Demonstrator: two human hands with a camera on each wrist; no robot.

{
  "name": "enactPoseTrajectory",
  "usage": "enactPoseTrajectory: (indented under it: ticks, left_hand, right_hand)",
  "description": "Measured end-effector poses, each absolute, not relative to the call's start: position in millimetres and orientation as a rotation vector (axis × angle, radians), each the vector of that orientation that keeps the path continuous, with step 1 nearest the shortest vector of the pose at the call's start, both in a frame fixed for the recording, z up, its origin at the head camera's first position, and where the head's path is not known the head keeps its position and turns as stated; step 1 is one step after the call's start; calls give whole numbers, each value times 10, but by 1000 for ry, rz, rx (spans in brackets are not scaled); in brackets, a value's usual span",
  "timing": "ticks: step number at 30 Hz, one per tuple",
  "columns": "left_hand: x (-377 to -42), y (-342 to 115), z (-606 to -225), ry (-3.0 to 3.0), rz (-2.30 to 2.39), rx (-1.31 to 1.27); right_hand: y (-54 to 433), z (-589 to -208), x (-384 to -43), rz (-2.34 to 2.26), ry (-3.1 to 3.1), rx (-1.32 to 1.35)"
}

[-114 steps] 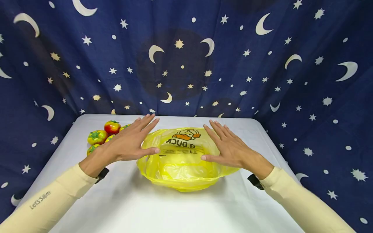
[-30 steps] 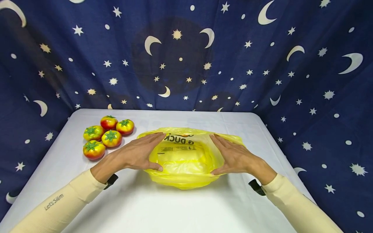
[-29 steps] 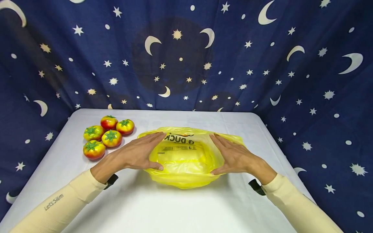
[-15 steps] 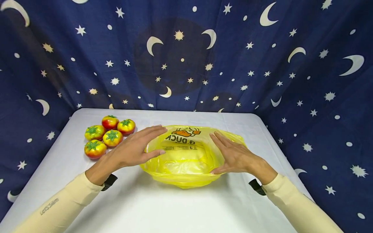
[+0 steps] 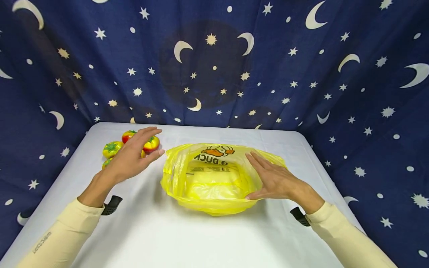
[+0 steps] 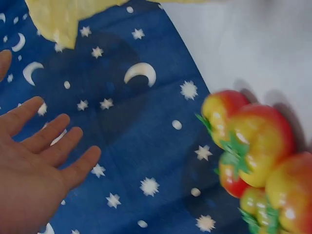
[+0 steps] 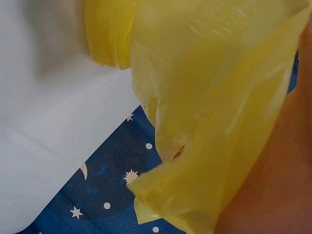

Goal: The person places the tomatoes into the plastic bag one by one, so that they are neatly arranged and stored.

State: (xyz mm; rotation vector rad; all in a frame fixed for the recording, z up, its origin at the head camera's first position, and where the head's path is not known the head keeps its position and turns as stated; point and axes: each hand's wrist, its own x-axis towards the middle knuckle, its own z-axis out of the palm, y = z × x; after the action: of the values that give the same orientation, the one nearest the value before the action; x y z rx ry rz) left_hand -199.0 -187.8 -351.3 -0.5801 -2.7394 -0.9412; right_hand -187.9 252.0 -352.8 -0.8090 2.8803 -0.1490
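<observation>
A yellow plastic bag (image 5: 214, 207) with a duck print and "G.DUCK" lettering lies mid-table, its mouth gaping toward me. My right hand (image 5: 278, 182) is at the bag's right side, fingers extended and thumb at the near rim; in the right wrist view the film (image 7: 195, 97) covers much of that hand. To the left of the bag, my left hand (image 5: 129, 159) hovers with fingers extended, holding nothing. It partly hides several red-and-yellow tomatoes (image 5: 113, 149) with green leafy tops. The left wrist view has these tomatoes (image 6: 263, 141) at right, apart from the spread fingers.
A white-covered table (image 5: 207, 242) carries everything. Behind it and along both sides hangs a dark blue curtain (image 5: 214, 100) with moons and stars. A black band (image 5: 112, 205) shows at my left wrist and another (image 5: 299, 216) at the right.
Both hands first lowered into the bag's mouth. My left hand then came off the bag's left side and moved left over the tomatoes, while the right stayed at the bag.
</observation>
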Motion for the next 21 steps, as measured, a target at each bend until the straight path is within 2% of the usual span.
enactPoseTrajectory:
  ticks: [21]
  left_hand:
    - [-2095,-2511,-4216,-2997,-673,-80]
  right_hand:
    - [2526,-3545,-1891,-172,2879,-838]
